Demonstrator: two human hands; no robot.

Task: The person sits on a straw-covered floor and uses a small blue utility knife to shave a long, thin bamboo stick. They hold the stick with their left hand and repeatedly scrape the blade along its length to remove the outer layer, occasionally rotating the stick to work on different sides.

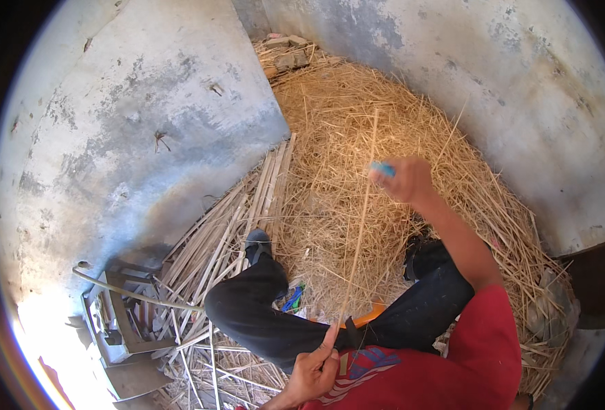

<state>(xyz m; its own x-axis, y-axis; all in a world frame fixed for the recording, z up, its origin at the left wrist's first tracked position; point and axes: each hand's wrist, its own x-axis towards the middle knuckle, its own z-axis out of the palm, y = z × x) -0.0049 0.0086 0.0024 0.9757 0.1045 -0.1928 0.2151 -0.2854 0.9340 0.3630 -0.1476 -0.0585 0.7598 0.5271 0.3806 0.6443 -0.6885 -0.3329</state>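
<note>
A long, thin bamboo-like strip (361, 232) runs up from my lap over the pile of shavings. At my waist, my left hand (313, 372) is closed on its lower end, the index finger pointing along it. My right hand (410, 181) is raised beyond my right knee and wrapped round a small blue object (383, 169), perhaps a tool's handle. Most of that object is hidden in the fist, so its kind is unclear. The fist is beside the strip's upper part; I cannot tell whether they touch. Something orange (369, 315) lies between my thighs.
Loose pale shavings (337, 150) heap up ahead and to the right. Longer split strips (213, 232) lie at the left, near a wooden frame (121, 314) and a bent rod (135, 295). Worn walls (138, 109) close in both sides. A blue-green scrap (293, 299) lies between my legs.
</note>
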